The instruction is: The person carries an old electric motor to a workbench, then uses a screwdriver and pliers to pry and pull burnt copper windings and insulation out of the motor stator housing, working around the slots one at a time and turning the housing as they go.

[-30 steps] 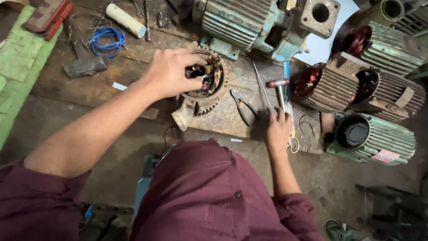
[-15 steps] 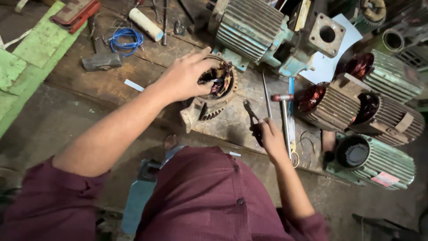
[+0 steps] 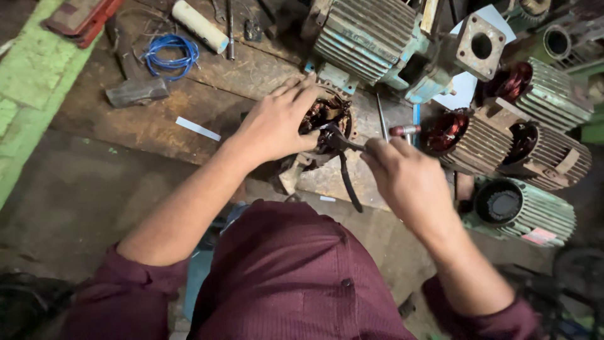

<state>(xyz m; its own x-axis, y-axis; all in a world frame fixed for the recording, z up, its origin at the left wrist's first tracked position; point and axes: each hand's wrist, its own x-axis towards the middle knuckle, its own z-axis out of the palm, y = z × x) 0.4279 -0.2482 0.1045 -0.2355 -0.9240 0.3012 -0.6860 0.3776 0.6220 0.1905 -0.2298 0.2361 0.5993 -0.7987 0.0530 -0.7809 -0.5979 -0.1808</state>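
Both arms reach forward, left hand (image 3: 275,126) spread palm-down, right hand (image 3: 409,179) closed in a grip.

My right hand (image 3: 409,179) has left the bench and picked up the pliers (image 3: 343,151), bringing their nose to the stator (image 3: 324,116).

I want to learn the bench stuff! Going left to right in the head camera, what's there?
Blue wire coil → left hand → pliers → right hand → green finned motor housing.
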